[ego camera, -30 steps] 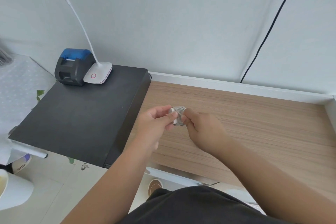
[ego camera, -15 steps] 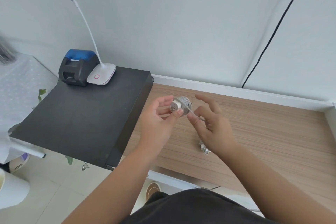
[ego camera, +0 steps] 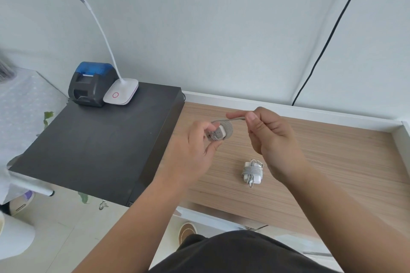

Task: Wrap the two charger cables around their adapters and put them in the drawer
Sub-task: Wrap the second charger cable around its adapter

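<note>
My left hand [ego camera: 195, 148] grips a white adapter [ego camera: 220, 133] with grey cable coiled round it, held above the wooden desk [ego camera: 332, 162]. From the coil a short free end of the cable [ego camera: 230, 119] runs right to my right hand [ego camera: 270, 137], which pinches it between thumb and forefinger. A second white adapter [ego camera: 251, 172], with its grey cable wound round it, lies on the desk below my right hand. No drawer is in view.
A black cabinet top [ego camera: 88, 144] adjoins the desk on the left, carrying a blue-and-black label printer [ego camera: 89, 83] and a white desk lamp [ego camera: 121, 93]. A black wire [ego camera: 328, 37] hangs down the wall. A white rim [ego camera: 288, 106] borders the desk at the back.
My right hand has risen and drawn the cable end up and over the coil. The second adapter on the desk, earlier hidden, has come into view.
</note>
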### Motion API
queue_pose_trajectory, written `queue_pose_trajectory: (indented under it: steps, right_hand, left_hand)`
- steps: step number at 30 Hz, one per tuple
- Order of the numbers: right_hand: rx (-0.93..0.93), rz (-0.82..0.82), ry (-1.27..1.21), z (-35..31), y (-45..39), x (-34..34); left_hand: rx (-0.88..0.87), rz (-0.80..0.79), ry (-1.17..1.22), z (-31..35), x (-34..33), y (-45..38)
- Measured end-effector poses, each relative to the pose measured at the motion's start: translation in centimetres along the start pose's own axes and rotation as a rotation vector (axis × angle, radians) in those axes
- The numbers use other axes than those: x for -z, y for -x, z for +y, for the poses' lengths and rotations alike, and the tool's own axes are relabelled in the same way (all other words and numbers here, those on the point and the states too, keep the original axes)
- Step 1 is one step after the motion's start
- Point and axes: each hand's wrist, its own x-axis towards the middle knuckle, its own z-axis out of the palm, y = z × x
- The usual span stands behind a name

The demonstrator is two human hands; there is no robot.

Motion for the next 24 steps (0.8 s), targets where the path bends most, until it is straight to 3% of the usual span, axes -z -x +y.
queue_pose_trajectory:
  steps: [5,10,14,17,20,24]
  right_hand:
    - [-0.038,-0.018,-0.099,0.9,0.9,0.4]
    - [-0.065,-0.041,0.067,2.4,1.8,-0.2]
    - [-0.137,-0.134,-0.174,2.9,1.5,-0.6]
    - [-0.183,-0.092,-0.255,2.8,1.1,-0.9]
    - [-0.244,-0.076,-0.294,2.7,1.0,-0.9]
    - [-0.283,-0.139,-0.244,2.4,1.1,-0.3]
  left_hand:
    - [0.250,0.108,0.300,1.9,0.8,-0.2]
    - [0.356,0.183,0.454,2.6,1.6,-0.9]
    - [0.476,0.189,0.551,3.2,1.1,-1.0]
    - [0.667,0.183,0.661,3.1,0.3,-0.9]
    - [0.865,0.060,0.858,2.5,0.5,-1.1]
    - [0.939,-0.288,0.925,1.1,2.0,-1.4]
